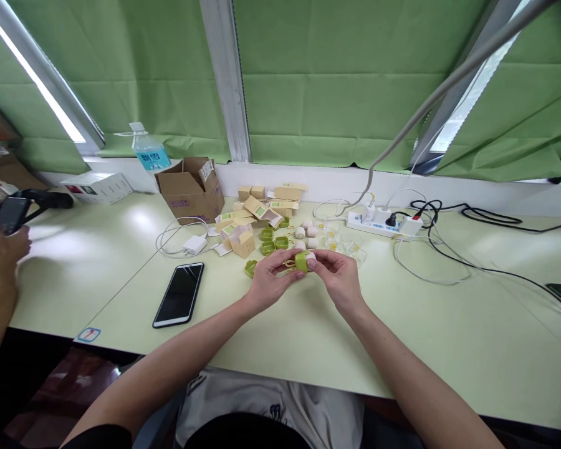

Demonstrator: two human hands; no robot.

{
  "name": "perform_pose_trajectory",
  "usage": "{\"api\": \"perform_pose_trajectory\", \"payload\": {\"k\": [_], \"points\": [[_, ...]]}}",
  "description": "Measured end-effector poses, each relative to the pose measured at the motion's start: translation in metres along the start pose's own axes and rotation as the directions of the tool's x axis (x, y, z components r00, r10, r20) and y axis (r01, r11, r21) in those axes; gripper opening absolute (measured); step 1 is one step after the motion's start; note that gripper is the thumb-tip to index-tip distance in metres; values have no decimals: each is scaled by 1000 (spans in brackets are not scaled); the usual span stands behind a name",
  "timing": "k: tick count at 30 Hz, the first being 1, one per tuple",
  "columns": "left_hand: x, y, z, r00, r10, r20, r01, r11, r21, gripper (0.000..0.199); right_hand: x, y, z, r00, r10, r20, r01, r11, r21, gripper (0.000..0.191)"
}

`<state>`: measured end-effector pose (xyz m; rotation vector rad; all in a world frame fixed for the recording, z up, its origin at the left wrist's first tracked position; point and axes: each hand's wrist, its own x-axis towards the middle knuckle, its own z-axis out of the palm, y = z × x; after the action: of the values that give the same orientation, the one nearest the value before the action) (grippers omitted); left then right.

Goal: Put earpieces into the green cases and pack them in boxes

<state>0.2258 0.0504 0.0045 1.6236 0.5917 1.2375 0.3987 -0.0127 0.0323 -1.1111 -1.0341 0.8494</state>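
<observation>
Both of my hands meet over the table around a small green case (302,262) with a whitish piece (310,256) at its right side. My left hand (272,279) pinches the green case from the left, and a yellowish loop shows by its fingers. My right hand (340,279) has its thumb and fingers closed on the whitish piece, which touches the case. Just behind my hands lie several green cases (268,247), several pale rounded pieces (311,232) and clear plastic parts (331,237). Another green piece (250,268) rests left of my left hand.
Small opened boxes (257,209) and a cardboard box (190,190) stand behind. A phone (178,294) and charger (195,244) lie left, a power strip (371,222) with cables right. At far left, another person's hand (4,243) holds a phone.
</observation>
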Motion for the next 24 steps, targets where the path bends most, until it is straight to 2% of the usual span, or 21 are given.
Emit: {"api": "perform_pose_trajectory", "payload": {"k": [6, 12, 19, 24], "points": [[-2, -1, 4, 998, 34, -53, -31, 998, 53, 53, -1, 0, 3, 999, -19, -31, 19, 1000, -15, 49], [-2, -2, 5, 998, 45, -50, -42, 998, 57, 57, 0, 4, 4, 999, -22, -38, 22, 1000, -7, 44], [-2, -4, 6, 998, 27, -59, -30, 998, -55, 55, -2, 8, 5, 997, -49, -54, 48, 999, -21, 39], [0, -4, 3, 1000, -27, -15, 25, 989, -148, 57, 0, 9, 3, 995, -103, -17, 101, 993, -66, 39]]}}
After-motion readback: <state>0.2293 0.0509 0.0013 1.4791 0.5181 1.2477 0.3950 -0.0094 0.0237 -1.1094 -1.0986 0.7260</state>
